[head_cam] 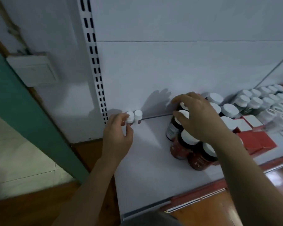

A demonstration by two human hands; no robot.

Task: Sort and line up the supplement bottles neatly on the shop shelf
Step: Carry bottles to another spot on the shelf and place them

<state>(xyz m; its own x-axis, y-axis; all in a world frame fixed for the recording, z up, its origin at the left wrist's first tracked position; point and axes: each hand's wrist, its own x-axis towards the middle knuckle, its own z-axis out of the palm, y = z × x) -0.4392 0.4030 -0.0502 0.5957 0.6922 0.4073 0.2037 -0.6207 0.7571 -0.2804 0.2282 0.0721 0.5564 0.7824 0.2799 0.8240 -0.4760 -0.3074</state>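
Note:
Two small white-capped bottles stand side by side at the back left corner of the white shelf [145,163]. My left hand [118,134] pinches the left small bottle [130,117] between fingers and thumb; the right small bottle [138,115] stands free beside it. Mid-shelf is a cluster of larger dark brown bottles with white caps [180,147]. My right hand [201,118] reaches over this cluster, its fingers curled round the cap of a dark bottle [184,113] near the back. The hand hides the bottles beneath it.
More white-capped bottles [229,110] and rows of pale bottles [255,101] fill the shelf's right rear. Red boxes [258,141] and white boxes [251,122] lie right of the cluster. A slotted upright [95,62] bounds the shelf's left side; the red-trimmed front edge [198,195] runs below.

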